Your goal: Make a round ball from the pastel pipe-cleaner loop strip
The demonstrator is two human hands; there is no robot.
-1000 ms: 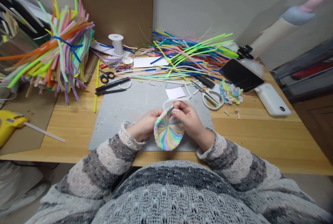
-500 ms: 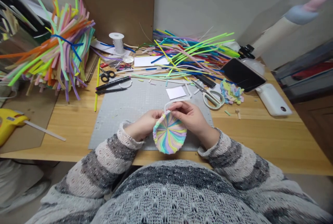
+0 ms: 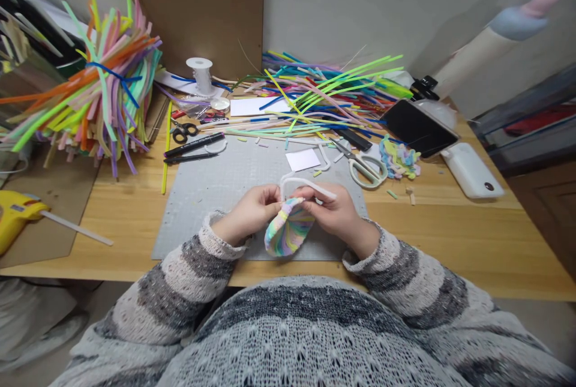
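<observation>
Between my hands is a pastel striped disc of pipe cleaners [image 3: 288, 232], tilted and folded, its stripes fanning from the centre. My left hand [image 3: 257, 210] is closed, with thumb and fingers pinching the disc's upper left rim. Opposite it, my right hand [image 3: 335, 212] pinches the upper right rim. A white pipe cleaner [image 3: 310, 182] rises from the rim, bends over and lies across my right fingers. I cannot see where its lower end meets the disc. Below both hands lies a grey cutting mat [image 3: 193, 207].
Beyond the mat stretches a pile of coloured pipe cleaners [image 3: 324, 96]. Scissors [image 3: 366, 170] and a pastel curly bundle [image 3: 399, 158] lie right, near a phone [image 3: 420, 128]. Markers [image 3: 193, 146] lie left, with a yellow glue gun [image 3: 18, 219] and a tied pipe-cleaner bundle [image 3: 108, 84].
The disc has turned from nearly face-on to tilted and folded. The white pipe cleaner now extends right over my right hand. A small yellow-green scrap shows beside the white card.
</observation>
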